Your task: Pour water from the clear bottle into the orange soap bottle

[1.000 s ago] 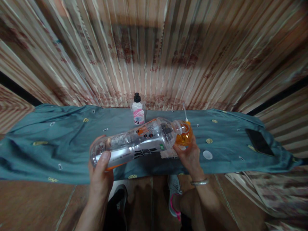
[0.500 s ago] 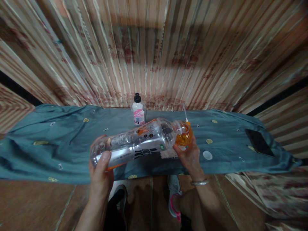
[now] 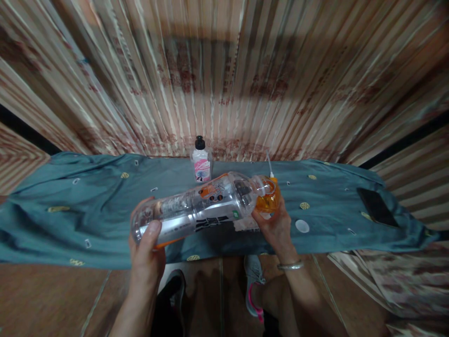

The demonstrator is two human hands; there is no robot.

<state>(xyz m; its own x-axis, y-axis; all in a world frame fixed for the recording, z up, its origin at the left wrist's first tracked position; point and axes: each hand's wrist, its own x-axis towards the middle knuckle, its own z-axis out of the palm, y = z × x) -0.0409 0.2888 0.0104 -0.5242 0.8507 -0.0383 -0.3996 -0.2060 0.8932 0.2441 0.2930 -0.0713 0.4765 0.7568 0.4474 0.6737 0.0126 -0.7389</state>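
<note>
Biggest thing here is the beige-and-brown striped fabric curtain (image 3: 224, 70), filling pretty much the whole top of the frame. Below it, a teal cloth-covered tabletop (image 3: 98, 206) with little yellow prints runs across the middle. Then there's a long clear plastic bottle (image 3: 210, 206) with a silver-and-orange label, tipped sideways mid-frame, neck pointing right. The left hand (image 3: 145, 243) has its grip closed around the base end, lower left of center. Flat black rectangular phone (image 3: 377, 207) lies at the right of the frame. A clear squeeze bottle (image 3: 201, 164) with a black cap and pink label stands upright just left of center. Right of center, the right hand (image 3: 277, 229) has its grip around a small see-through orange bottle (image 3: 268, 202), right by the big one's neck; can't tell if they touch. Smallest: a round white disc (image 3: 302, 226), just right of that hand.
</note>
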